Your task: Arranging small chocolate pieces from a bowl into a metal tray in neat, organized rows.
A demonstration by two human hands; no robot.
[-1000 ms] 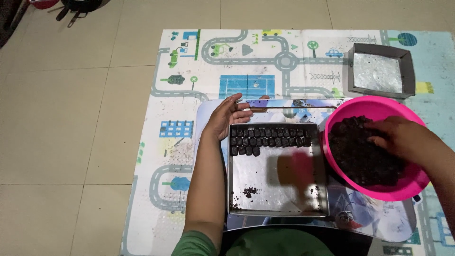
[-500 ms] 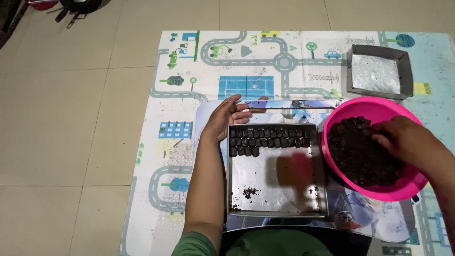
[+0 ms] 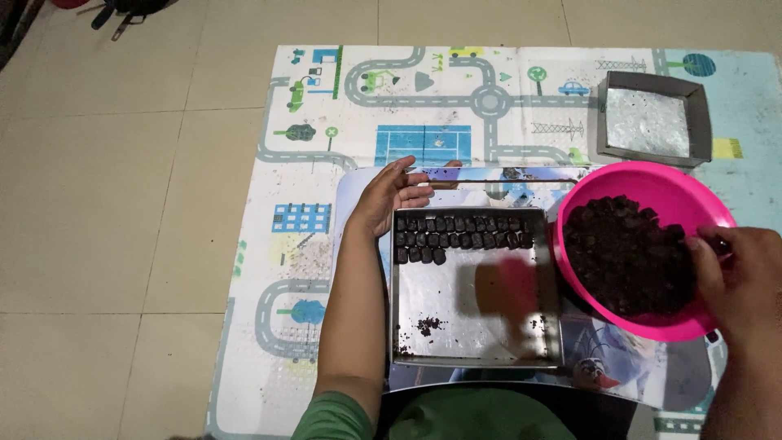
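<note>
A square metal tray (image 3: 476, 326) lies in front of me, with rows of small dark brown pieces (image 3: 464, 231) lined along its far edge and a few crumbs near the front. My left hand (image 3: 389, 195) rests flat at the tray's far left corner, fingers spread, holding nothing. To the right stands a pink bowl (image 3: 652, 183) filled with the same dark pieces (image 3: 623, 257). My right hand (image 3: 737, 273) reaches into the bowl at its right rim, fingers curled among the pieces; I cannot tell whether it grips one.
Everything sits on a play mat (image 3: 326, 138) printed with roads, laid over a tiled floor (image 3: 122, 204). A second, smaller square tin (image 3: 652, 118) lined with foil stands at the far right. A thin stick (image 3: 489, 181) lies just beyond the tray.
My right hand has shifted from the middle of the bowl toward its right rim. The left hand and tray have stayed put.
</note>
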